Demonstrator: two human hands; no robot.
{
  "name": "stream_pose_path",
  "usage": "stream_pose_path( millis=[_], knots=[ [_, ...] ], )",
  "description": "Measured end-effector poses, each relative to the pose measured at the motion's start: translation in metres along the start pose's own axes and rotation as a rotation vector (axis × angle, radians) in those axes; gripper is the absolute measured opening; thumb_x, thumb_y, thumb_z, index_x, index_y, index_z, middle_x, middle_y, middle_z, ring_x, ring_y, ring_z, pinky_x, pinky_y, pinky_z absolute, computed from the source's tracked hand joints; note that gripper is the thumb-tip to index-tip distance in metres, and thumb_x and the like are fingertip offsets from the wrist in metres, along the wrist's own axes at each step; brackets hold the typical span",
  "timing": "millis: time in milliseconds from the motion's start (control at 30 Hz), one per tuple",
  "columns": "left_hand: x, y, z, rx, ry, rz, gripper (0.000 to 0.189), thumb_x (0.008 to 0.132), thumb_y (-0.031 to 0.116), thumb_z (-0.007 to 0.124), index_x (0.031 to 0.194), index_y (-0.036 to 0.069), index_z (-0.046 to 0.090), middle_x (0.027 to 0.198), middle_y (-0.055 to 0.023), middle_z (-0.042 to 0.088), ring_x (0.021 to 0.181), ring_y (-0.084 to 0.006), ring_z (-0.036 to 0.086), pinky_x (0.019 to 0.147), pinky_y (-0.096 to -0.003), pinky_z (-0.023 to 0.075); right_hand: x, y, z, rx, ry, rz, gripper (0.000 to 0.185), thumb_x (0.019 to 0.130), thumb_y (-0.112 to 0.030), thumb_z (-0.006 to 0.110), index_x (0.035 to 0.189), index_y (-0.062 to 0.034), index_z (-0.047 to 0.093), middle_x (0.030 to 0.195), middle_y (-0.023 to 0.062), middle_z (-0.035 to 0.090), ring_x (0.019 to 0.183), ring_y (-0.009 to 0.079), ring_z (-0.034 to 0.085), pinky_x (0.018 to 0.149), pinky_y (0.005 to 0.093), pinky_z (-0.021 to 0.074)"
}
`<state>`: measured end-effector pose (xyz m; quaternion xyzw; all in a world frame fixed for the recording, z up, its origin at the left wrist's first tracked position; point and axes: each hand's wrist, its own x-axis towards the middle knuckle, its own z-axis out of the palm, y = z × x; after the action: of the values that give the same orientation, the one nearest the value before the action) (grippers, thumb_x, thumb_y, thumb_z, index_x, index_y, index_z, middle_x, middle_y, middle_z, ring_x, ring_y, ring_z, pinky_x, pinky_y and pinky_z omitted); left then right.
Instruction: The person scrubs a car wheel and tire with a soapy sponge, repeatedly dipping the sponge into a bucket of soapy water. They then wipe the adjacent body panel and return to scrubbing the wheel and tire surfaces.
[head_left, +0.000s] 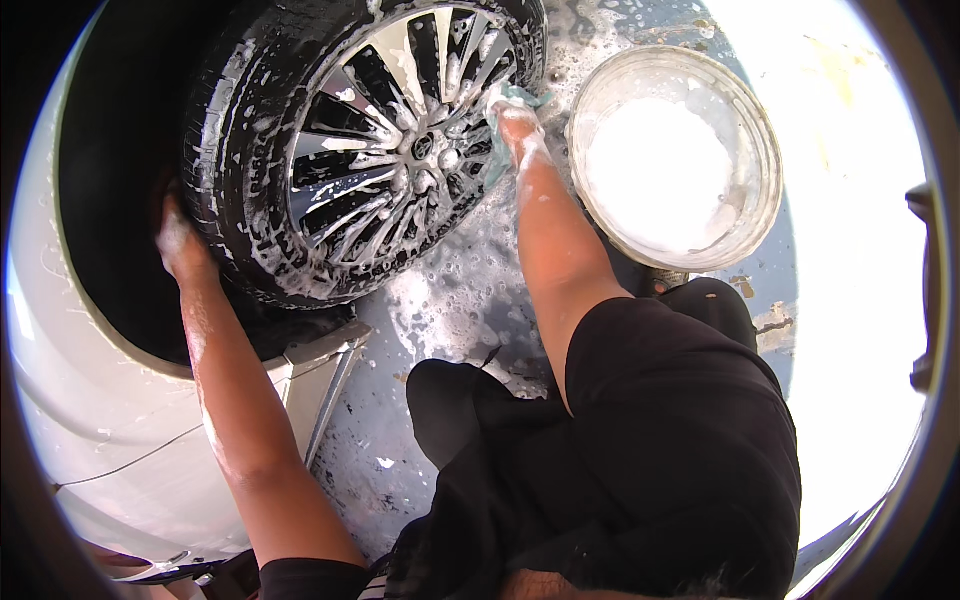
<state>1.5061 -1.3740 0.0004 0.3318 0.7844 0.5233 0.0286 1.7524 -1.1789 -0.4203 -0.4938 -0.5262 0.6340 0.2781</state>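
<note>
A car wheel fills the upper middle, its alloy rim and black tyre streaked with white suds. My right hand, covered in foam, grips a wet green cloth against the rim and tyre on the wheel's right side. On the other side, my left hand reaches into the dark wheel arch beside the tyre's tread. Its fingers are lost in shadow there, so what they touch is hidden.
A round bucket of white suds stands right of my right forearm. Pale car bodywork curves around the arch at left. Foam spreads over the worn grey floor. Bright sunlight washes out the far right.
</note>
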Motion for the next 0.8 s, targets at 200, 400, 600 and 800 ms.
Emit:
stream_pose_path(
  millis=[200, 400, 600, 800],
  knots=[
    [0.001, 0.0, -0.002, 0.186, 0.003, 0.115, 0.042, 0.104, 0.022, 0.054, 0.14, 0.002, 0.061, 0.136, -0.0095, 0.064, 0.123, -0.0205, 0.059, 0.11, -0.0333, 0.0418, 0.011, 0.0, -0.027, -1.23, -0.11, -0.39, 0.043, 0.096, -0.009, 0.051, 0.138, -0.0064, 0.062, 0.134, 0.015, 0.068, 0.117, 0.0285, 0.069, 0.102, 0.0427, 0.0526],
    [-0.007, 0.011, 0.008, 0.08, 0.042, 0.007, 0.042, 0.104, 0.022, 0.054, 0.141, 0.002, 0.061, 0.138, -0.0099, 0.064, 0.125, -0.0203, 0.058, 0.11, -0.0338, 0.0417, -0.014, 0.01, -0.008, -1.209, -0.025, -0.62, 0.041, 0.096, -0.017, 0.054, 0.136, -0.0096, 0.063, 0.137, 0.013, 0.065, 0.132, 0.0283, 0.057, 0.114, 0.043, 0.0428],
    [0.002, 0.001, 0.002, -0.008, -0.002, 0.006, 0.042, 0.105, 0.021, 0.054, 0.142, 0.002, 0.059, 0.138, -0.0097, 0.064, 0.124, -0.021, 0.06, 0.11, -0.0347, 0.0438, -0.018, 0.022, 0.001, -0.672, 0.215, -0.329, 0.024, 0.088, -0.013, 0.064, 0.107, -0.0087, 0.078, 0.114, 0.0136, 0.075, 0.105, 0.0312, 0.071, 0.088, 0.0426, 0.0568],
    [0.001, 0.004, 0.002, 0.066, 0.049, -0.087, 0.043, 0.105, 0.024, 0.056, 0.141, 0.002, 0.06, 0.138, -0.0089, 0.064, 0.123, -0.0208, 0.06, 0.109, -0.0343, 0.0436, 0.014, 0.034, 0.006, -1.226, -0.015, -0.359, 0.019, 0.085, -0.012, 0.066, 0.096, -0.0116, 0.082, 0.102, 0.0086, 0.078, 0.096, 0.0282, 0.074, 0.089, 0.0472, 0.0574]
  ],
)
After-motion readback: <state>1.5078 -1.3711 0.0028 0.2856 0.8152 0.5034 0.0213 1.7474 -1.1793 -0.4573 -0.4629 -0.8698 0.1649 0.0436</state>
